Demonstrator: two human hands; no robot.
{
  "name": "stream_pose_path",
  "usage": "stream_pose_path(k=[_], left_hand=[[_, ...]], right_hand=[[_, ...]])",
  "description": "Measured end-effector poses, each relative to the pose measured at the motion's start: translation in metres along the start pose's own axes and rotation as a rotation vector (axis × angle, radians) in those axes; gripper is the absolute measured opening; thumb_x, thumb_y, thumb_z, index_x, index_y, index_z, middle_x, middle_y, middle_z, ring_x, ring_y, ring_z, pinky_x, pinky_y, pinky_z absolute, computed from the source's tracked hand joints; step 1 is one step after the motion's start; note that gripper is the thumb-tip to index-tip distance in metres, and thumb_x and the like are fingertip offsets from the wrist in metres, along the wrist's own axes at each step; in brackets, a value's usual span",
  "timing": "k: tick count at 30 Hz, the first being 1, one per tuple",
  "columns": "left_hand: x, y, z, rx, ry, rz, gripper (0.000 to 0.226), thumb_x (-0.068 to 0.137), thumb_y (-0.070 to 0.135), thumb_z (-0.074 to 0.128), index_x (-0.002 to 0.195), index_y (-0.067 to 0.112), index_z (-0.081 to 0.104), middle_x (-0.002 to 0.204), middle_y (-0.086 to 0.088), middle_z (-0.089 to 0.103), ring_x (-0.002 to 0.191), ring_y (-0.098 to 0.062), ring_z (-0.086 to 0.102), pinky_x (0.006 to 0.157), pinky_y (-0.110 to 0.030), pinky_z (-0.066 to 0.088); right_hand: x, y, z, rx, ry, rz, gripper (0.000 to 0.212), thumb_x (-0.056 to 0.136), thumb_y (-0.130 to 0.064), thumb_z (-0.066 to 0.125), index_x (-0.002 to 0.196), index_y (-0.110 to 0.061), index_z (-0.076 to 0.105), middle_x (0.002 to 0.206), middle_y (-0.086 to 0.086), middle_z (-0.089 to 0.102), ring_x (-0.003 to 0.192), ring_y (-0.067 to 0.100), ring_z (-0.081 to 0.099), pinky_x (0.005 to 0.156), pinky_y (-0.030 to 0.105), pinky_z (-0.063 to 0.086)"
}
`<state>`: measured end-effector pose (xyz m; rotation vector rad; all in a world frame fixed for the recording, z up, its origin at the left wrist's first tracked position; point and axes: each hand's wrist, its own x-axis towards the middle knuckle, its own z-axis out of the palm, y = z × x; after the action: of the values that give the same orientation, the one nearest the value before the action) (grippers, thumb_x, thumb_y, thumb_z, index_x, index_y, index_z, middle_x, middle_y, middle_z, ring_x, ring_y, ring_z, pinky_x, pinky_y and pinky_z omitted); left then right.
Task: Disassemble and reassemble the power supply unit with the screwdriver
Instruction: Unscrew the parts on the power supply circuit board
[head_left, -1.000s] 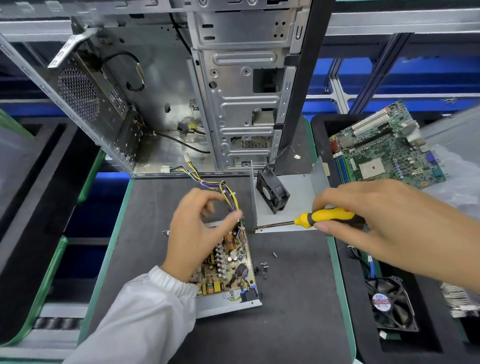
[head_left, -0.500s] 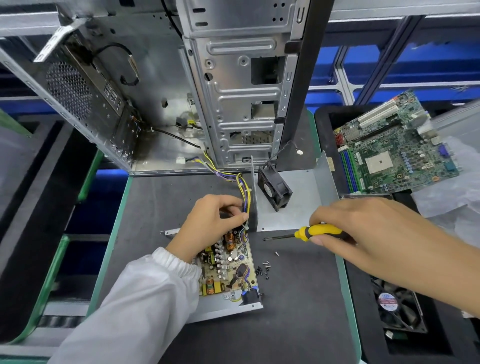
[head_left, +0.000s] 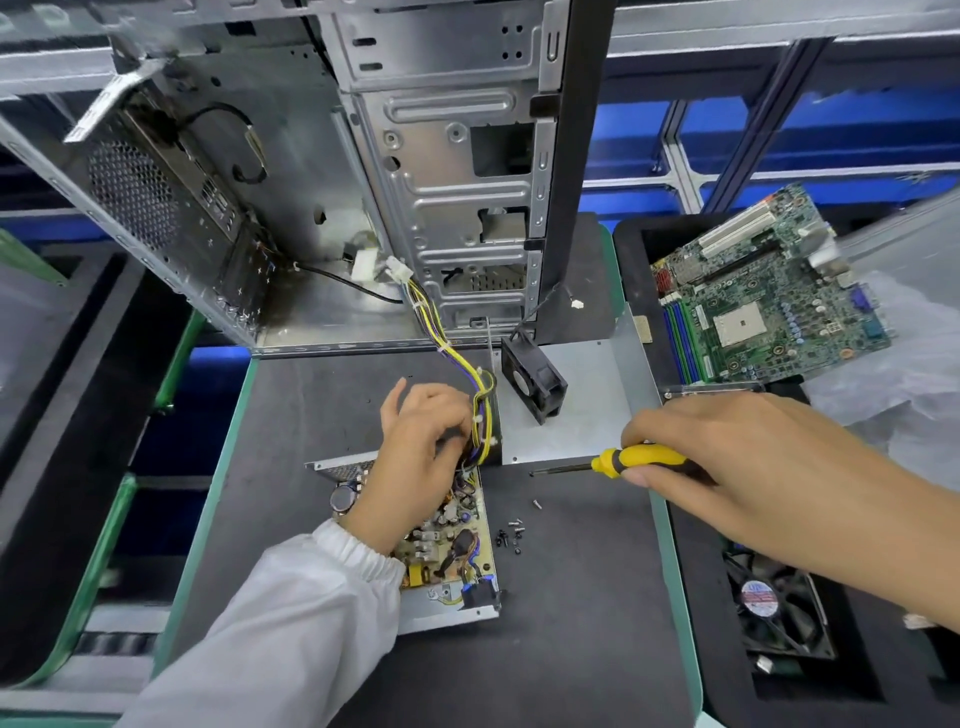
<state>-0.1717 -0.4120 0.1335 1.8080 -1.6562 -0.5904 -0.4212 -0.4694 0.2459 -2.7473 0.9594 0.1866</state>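
Note:
The opened power supply unit (head_left: 452, 540) lies on the black mat, its circuit board exposed in a metal tray. My left hand (head_left: 421, 457) is over the board's far end, fingers curled around the yellow and black cable bundle (head_left: 478, 395) where it leaves the board. My right hand (head_left: 737, 467) grips the yellow and black screwdriver (head_left: 634, 460), whose shaft points left, its tip just above the mat. The unit's grey cover (head_left: 571, 410) stands behind, with a black fan (head_left: 532, 376) leaning inside it. Several loose screws (head_left: 511, 532) lie right of the board.
An open computer case (head_left: 363, 182) stands at the back of the mat (head_left: 571, 623). A green motherboard (head_left: 769, 291) sits in a black foam tray at right, with another fan (head_left: 774, 613) lower in that tray. Black foam trays lie at left.
My left hand shifted up along the cable bundle and curled around it. The screwdriver in my right hand drew away to the right and lower. The view also tilted slightly.

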Motion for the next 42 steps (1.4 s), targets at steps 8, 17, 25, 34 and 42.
stream_pose_path(k=[8,17,25,34,42], left_hand=[[-0.024,-0.004,-0.012,0.003,0.012,-0.01,0.041,0.08,0.046,0.073,0.073,0.007,0.062,0.098,0.002,0.05,0.113,-0.009,0.044,0.121,-0.042,-0.005],[-0.052,-0.028,-0.009,0.198,0.201,-0.167,0.032,0.087,0.051,0.036,0.087,0.022,0.05,0.095,0.005,0.056,0.105,-0.013,0.049,0.119,-0.039,-0.008],[-0.05,-0.032,-0.008,0.132,0.199,-0.11,0.01,0.092,0.025,0.04,0.092,0.023,0.05,0.091,0.009,0.054,0.093,-0.002,0.041,0.103,-0.028,0.012],[-0.049,-0.031,-0.01,0.132,0.206,-0.107,0.008,0.092,0.023,0.046,0.093,0.022,0.054,0.086,0.018,0.048,0.09,-0.004,0.041,0.091,-0.026,0.014],[-0.05,-0.032,-0.011,0.139,0.191,-0.13,0.011,0.092,0.028,0.047,0.094,0.021,0.056,0.086,0.016,0.051,0.089,-0.004,0.042,0.094,-0.027,0.014]], right_hand=[[0.01,-0.011,0.008,0.007,-0.025,-0.027,0.035,0.088,-0.057,0.019,0.101,-0.034,0.043,0.081,-0.012,0.049,0.075,0.012,0.053,0.068,0.03,0.046],[0.034,-0.033,0.025,-0.038,-0.057,0.015,0.029,0.093,-0.053,0.033,0.092,-0.028,0.048,0.07,-0.009,0.043,0.068,0.017,0.048,0.059,0.031,0.041],[0.056,-0.051,0.031,-0.093,-0.105,0.025,0.029,0.096,-0.049,0.035,0.081,-0.024,0.037,0.071,-0.006,0.043,0.068,0.022,0.044,0.054,0.032,0.029],[0.067,-0.06,0.032,-0.156,-0.127,0.023,0.028,0.096,-0.048,0.035,0.078,-0.025,0.031,0.068,-0.007,0.034,0.068,0.023,0.042,0.052,0.031,0.024],[0.071,-0.066,0.031,-0.166,-0.129,0.031,0.028,0.096,-0.046,0.036,0.08,-0.024,0.034,0.076,-0.003,0.044,0.07,0.025,0.043,0.054,0.032,0.026]])
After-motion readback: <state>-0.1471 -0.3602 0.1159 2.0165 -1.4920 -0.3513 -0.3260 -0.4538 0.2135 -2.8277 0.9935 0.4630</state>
